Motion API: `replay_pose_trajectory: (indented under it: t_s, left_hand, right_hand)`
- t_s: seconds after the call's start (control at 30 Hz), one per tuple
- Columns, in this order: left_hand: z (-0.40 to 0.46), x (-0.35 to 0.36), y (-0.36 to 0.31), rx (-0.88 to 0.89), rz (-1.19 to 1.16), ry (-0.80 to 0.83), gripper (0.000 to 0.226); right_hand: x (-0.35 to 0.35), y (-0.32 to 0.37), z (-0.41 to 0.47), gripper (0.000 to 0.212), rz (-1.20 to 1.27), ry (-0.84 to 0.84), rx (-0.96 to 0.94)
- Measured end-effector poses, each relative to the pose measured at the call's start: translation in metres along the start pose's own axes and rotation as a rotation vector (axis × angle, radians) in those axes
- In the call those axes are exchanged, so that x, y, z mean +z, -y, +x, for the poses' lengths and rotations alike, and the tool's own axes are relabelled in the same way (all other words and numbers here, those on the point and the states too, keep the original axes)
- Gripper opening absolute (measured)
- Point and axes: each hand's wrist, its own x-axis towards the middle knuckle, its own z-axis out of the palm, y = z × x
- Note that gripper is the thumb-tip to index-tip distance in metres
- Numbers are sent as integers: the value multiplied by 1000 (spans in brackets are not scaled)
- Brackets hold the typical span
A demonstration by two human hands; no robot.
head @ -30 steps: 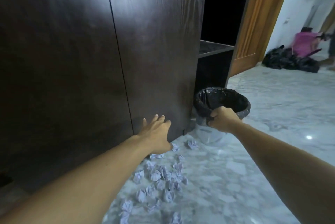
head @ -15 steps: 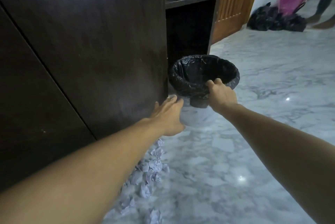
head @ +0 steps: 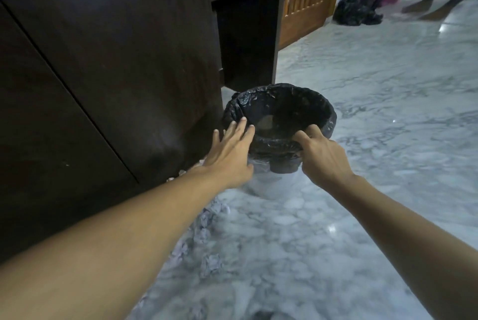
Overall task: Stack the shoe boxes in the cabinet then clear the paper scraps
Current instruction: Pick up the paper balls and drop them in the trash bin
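Beside the dark cabinet (head: 116,61), the right hand (head: 323,156) is pinching the bin (head: 280,123) rim at five o'clock; the left hand (head: 230,154), fingers spread, is touching nine o'clock. Paper scraps (head: 207,226) are lying below.

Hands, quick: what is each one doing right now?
Left hand: open, fingers spread, reaching to the side of the bin, gripping nothing.
Right hand: closed on the bin's near rim, over the black liner.
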Motion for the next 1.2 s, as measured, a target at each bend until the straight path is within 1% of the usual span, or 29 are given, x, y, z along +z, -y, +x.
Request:
replay_pose_trajectory:
  t_s: [0.07,0.17,0.3,0.37,0.47,0.57,0.63,0.7,0.77,0.87,0.9,0.93,1.0,1.03,1.07,1.13,1.2]
  left_hand:
    - [-18,-1,-7,26,41,27,86]
    - [-47,-3,-16,37,88,130,87]
    - [-79,-4,-27,17,36,266,97]
    - [-91,-3,-27,46,62,279,101]
    - [-102,-2,-17,52,43,307,99]
    - [-105,5,-4,40,31,287,97]
    - [-107,13,4,28,13,262,94]
    - [-109,19,14,16,-8,224,92]
    - [-115,24,27,-15,-54,169,91]
    - [-127,36,52,-52,-133,71,84]
    - [-134,41,61,-69,-157,51,82]
    - [-142,48,73,-88,-173,37,81]
    - [-161,62,95,-158,-188,20,80]
    - [-172,71,106,-224,-197,29,81]
    - [-185,80,116,-297,-205,44,84]
    - [-209,99,132,-429,-231,82,90]
    - [-229,120,143,-506,-239,89,95]
  right_hand:
    - [-3,1,-23,37,-4,17,-26]
    - [-13,1,-54,35,6,28,-23]
    - [-24,13,-84,36,5,71,32]
    - [-28,26,-95,38,-2,70,86]
    - [-27,52,-103,40,3,54,117]
    - [-19,70,-103,42,51,-8,77]
    - [-16,76,-100,44,101,-14,65]
    - [-14,79,-99,46,120,-9,47]
    - [-10,82,-101,49,152,-39,22]
    - [-3,89,-110,49,244,-188,-114]
    - [1,93,-114,46,273,-213,-175]
    - [8,98,-118,40,301,-198,-231]
    - [27,110,-127,32,366,-75,-299]
    - [38,117,-132,35,397,29,-310]
    - [49,125,-138,43,414,151,-310]
    - [69,138,-149,67,395,399,-304]
    - [87,149,-160,93,341,575,-308]
